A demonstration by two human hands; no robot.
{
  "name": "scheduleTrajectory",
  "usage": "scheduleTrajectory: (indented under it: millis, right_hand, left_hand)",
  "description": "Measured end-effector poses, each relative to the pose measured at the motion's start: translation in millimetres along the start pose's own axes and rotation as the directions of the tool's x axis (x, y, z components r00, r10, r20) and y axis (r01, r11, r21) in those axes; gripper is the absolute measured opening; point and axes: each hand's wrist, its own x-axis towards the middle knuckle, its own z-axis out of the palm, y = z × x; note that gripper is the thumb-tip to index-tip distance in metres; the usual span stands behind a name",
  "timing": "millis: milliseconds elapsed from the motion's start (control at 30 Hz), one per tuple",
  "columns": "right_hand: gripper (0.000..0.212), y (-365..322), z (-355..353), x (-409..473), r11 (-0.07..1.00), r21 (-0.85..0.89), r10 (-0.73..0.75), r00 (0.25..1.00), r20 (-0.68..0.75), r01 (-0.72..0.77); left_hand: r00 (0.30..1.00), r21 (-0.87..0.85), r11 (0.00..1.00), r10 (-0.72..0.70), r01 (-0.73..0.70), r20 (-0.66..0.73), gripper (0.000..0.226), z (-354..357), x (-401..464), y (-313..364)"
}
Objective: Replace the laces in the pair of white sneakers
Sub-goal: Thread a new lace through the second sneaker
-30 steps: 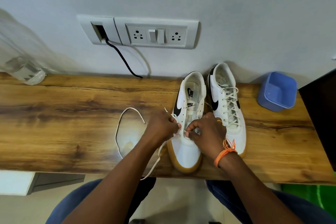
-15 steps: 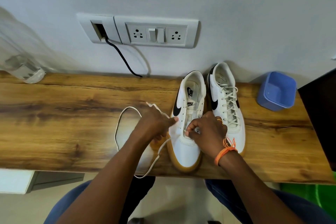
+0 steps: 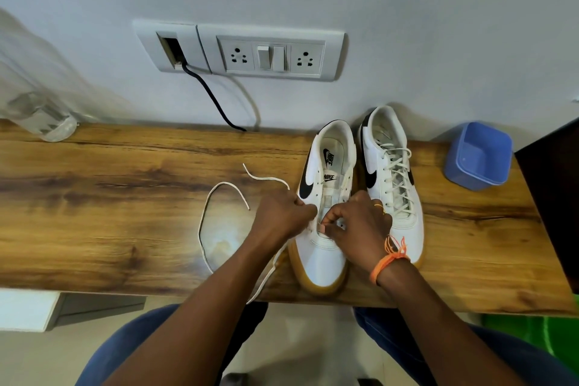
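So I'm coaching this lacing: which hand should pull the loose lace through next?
Left, probably. The left hand already pinches the lace trailing on its side; the right hand is at the eyelets.

A single wide-angle view from the person's head looks forward and steeply down, close over the wooden desk (image 3: 94, 213). The desk runs across the middle of the frame, the wall with its socket panel (image 3: 269, 53) fills the upper part, both forearms enter from the bottom edge, and straight lines bend toward the corners.
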Motion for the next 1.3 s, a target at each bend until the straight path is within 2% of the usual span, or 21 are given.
scheduleTrajectory:
  millis: [100,200,267,333,400,500,600,700,800,867,933,1033,1100,1133,1200,1267,1300]
  right_hand:
    - [0.008,-0.1,-1.1,-0.9,1.000,-0.021,-0.003,1.000,0.002,0.003]
    - [0.009,-1.4,-3.3,-1.4,1.000,-0.028,-0.003,1.000,0.016,0.003]
    - [0.009,-0.8,-4.2,-1.9,0.999,-0.032,-0.002,1.000,0.023,0.003]
    - [0.008,0.1,-5.3,-2.5,1.000,-0.024,-0.001,0.999,0.038,0.002]
    - [0.009,0.5,-6.2,-2.5,1.000,-0.005,-0.005,0.999,0.051,0.005]
    - [0.014,0.1,-6.6,-1.6,1.000,0.004,-0.002,0.999,0.049,0.002]
    - [0.016,0.6,-5.2,-1.1,1.000,0.013,-0.003,0.999,0.040,0.002]
    - [0.015,1.2,-5.0,-1.1,1.000,0.018,0.001,0.999,0.037,-0.001]
    - [0.010,0.6,-5.1,-1.1,1.000,0.003,-0.002,1.000,0.029,0.002]
    - [0.007,-0.2,-6.0,-1.4,1.000,-0.016,-0.003,1.000,0.028,0.003]
    - [0.007,-0.8,-6.2,-1.4,1.000,-0.028,-0.008,0.999,0.033,0.009]
    - [0.007,0.7,-6.2,-1.3,0.999,-0.035,0.001,0.999,0.047,0.000]
    - [0.007,1.1,-6.3,-1.7,0.999,-0.034,-0.003,0.999,0.043,0.004]
    - [0.008,1.6,-6.0,-1.2,1.000,-0.029,-0.004,0.999,0.044,0.005]
    - [0.015,4.3,-5.3,1.3,1.000,0.013,-0.015,0.998,0.056,0.014]
    - [0.025,8.9,-5.4,4.6,0.992,0.119,-0.050,0.996,0.077,0.041]
    - [0.027,11.6,-6.5,6.2,0.981,0.186,-0.070,0.995,0.072,0.055]
  left_hand:
    - [0.984,-0.071,0.996,0.037,-0.050,-0.172,0.044,-20.0,3.4,3.0]
    - [0.913,-0.308,0.942,-0.003,-0.135,-0.408,0.029,-47.4,10.4,6.9]
    - [0.887,-0.318,0.936,-0.011,-0.154,-0.461,0.022,-55.1,12.5,6.3]
    - [0.942,-0.160,0.983,0.031,-0.089,-0.334,0.025,-50.4,14.2,2.5]
    - [0.994,0.061,0.997,-0.035,0.042,-0.104,0.034,-41.6,9.9,1.2]
    - [0.983,0.217,0.964,-0.169,0.152,0.064,0.048,-27.0,5.5,2.7]
    - [0.976,0.217,0.965,-0.177,0.147,0.127,0.042,-13.2,4.4,2.7]
    - [0.983,0.103,0.987,-0.138,0.126,0.118,0.029,-6.9,2.9,2.9]
    - [0.992,-0.030,0.994,-0.098,0.101,0.084,0.028,-9.9,2.7,3.3]
    - [0.998,-0.037,0.998,-0.057,0.057,0.018,0.029,-15.7,4.4,2.5]
    - [0.992,-0.065,0.998,0.000,-0.008,-0.130,0.028,-26.4,8.3,1.6]
    - [0.921,-0.159,0.981,0.039,-0.109,-0.387,0.026,-49.1,10.8,3.0]
    - [0.887,-0.154,0.977,0.060,-0.146,-0.458,0.028,-57.2,11.6,2.1]
    - [0.904,-0.138,0.983,0.055,-0.124,-0.423,0.031,-56.5,12.0,1.9]
    - [0.972,-0.051,0.998,-0.046,0.035,-0.229,0.037,-49.1,10.9,2.4]
    - [0.977,0.081,0.974,-0.211,0.211,-0.011,0.044,-40.5,8.3,3.4]
    - [0.966,0.142,0.959,-0.255,0.245,0.054,0.046,-36.5,7.3,3.7]
